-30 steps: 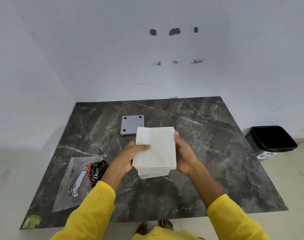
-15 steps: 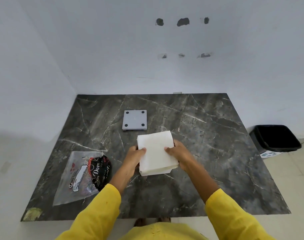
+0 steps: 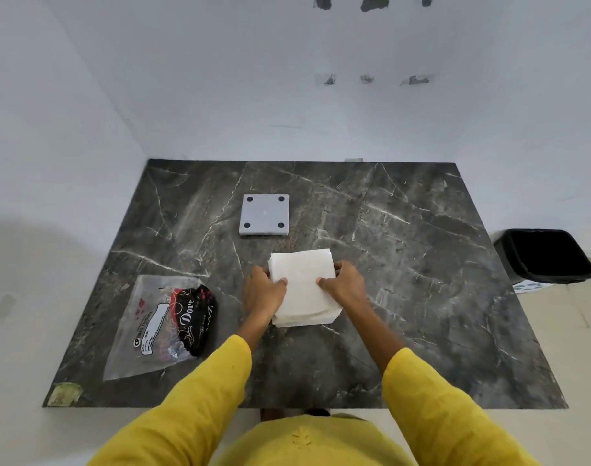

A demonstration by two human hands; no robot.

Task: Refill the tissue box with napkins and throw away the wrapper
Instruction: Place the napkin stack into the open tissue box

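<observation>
Head cam, looks down-fwd at table (image 3: pixel 405 297).

Bare tabletop (image 3: pixel 405 297) right of the napkins (image 3: pixel 304 287); wrapper (image 3: pixel 162 327) crowds left.

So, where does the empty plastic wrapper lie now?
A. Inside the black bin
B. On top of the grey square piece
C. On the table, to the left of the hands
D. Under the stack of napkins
C: the wrapper lies flat on the table, left of the left hand, apart from the napkins.
</observation>
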